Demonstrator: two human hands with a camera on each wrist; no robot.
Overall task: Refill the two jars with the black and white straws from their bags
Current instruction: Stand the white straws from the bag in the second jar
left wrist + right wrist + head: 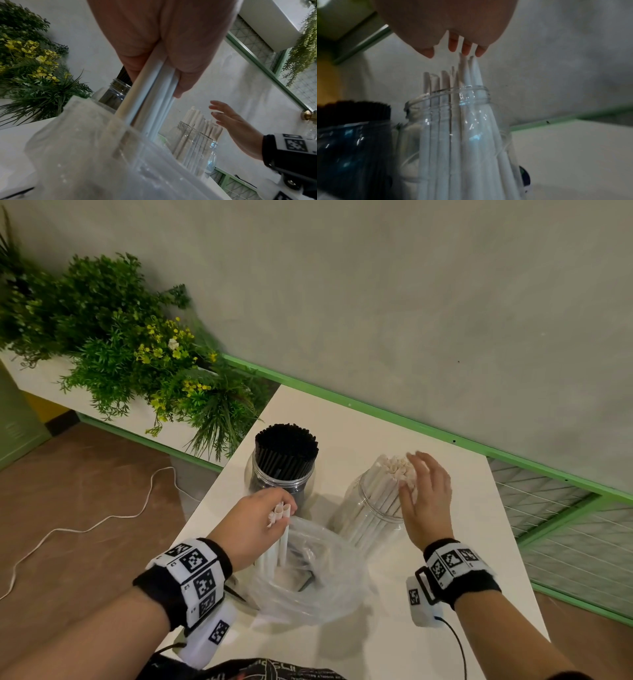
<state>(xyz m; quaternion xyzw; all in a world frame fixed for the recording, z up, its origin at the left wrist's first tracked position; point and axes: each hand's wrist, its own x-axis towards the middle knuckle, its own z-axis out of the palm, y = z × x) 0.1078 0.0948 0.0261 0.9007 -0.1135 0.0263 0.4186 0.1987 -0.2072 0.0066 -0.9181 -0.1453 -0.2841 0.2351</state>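
Grey wall [411, 302] and a green-edged ledge are backing the white desk [479, 542], with a planter of greenery [120, 354] sitting off to the left. On the desk, the jar of black straws [280, 470] is standing at the far left, packed to its mouth, so that half of the job looks finished. Beside it to the right, the jar of white straws [375, 508] is holding a bundle that is leaning toward the right hand, leaving free room at the left of its mouth, probably for the next batch. Nearest the person, the clear plastic bag [308, 577] is slumping open on the desk, its mouth facing up so straws can be drawn straight out.

The right hand [426, 498] is lying open, fingers straight, resting against the tops of the leaning straws and gripping nothing; it seems to be holding them aside. The left hand [255, 525] is curling round a small bunch of white straws [282, 530], gripping them near their upper ends while their lower parts are standing inside the bag.
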